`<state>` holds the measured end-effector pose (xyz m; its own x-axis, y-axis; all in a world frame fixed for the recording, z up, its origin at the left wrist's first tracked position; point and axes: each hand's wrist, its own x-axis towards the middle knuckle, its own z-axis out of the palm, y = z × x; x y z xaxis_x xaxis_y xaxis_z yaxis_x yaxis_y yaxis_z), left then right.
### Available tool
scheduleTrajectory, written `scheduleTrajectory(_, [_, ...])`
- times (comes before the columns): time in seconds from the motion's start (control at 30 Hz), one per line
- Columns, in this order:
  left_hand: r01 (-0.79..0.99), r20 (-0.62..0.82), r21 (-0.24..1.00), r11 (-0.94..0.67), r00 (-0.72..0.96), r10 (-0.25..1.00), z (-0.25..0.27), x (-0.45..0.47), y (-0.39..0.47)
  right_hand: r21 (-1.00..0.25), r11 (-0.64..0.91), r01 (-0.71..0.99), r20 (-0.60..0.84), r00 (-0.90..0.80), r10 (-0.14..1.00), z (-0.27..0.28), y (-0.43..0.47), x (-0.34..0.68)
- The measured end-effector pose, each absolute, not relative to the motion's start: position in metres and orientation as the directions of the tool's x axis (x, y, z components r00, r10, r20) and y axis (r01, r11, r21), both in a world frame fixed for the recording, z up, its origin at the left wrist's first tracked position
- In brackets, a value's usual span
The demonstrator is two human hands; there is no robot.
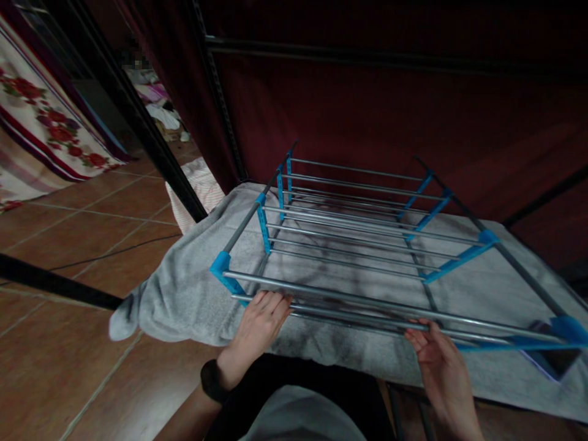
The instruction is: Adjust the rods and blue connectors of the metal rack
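A folded metal rack point(349, 245) with grey bars and blue plastic joints lies flat on a grey towel point(179, 294). My left hand point(260, 324) rests palm down on the towel with its fingertips against the near bars at the rack's left end. My right hand point(438, 361) curls its fingers around the same near bars toward the right. A dark band sits on my left wrist point(210, 381).
Dark red fabric walls point(390, 110) and black frame poles point(138, 116) close in behind and to the left. A brown tiled floor point(68, 343) lies at the left, with a floral cloth point(41, 116) and a striped cloth point(202, 184) beyond. A blue corner joint point(569, 331) sticks out at the right.
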<state>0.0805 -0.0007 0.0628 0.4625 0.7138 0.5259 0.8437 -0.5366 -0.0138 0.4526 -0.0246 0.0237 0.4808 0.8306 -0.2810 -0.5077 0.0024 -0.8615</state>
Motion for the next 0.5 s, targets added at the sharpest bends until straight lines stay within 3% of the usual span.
scheduleTrajectory(0.17, [0.845,0.567,-0.027,-0.534,0.453,0.688,0.06,0.077,-0.006,-0.856,0.015,-0.516,-0.277,0.484,0.83,0.022,-0.024,0.453])
scheduleTrajectory(0.33, [0.901,0.741,0.038,-0.431,0.265,0.618,0.045,0.052,-0.028,-0.847,0.009,-0.532,-0.293,0.479,0.827,0.023,-0.025,0.453])
scheduleTrajectory(0.4, [0.915,0.796,0.186,-0.359,0.074,0.6,0.039,0.038,-0.032,-0.847,0.015,-0.531,-0.286,0.478,0.83,0.024,-0.025,0.453])
scheduleTrajectory(0.5, [0.778,0.702,0.592,-0.208,-0.372,0.607,0.036,0.023,-0.025,-0.85,0.037,-0.526,-0.267,0.49,0.83,0.024,-0.024,0.453])
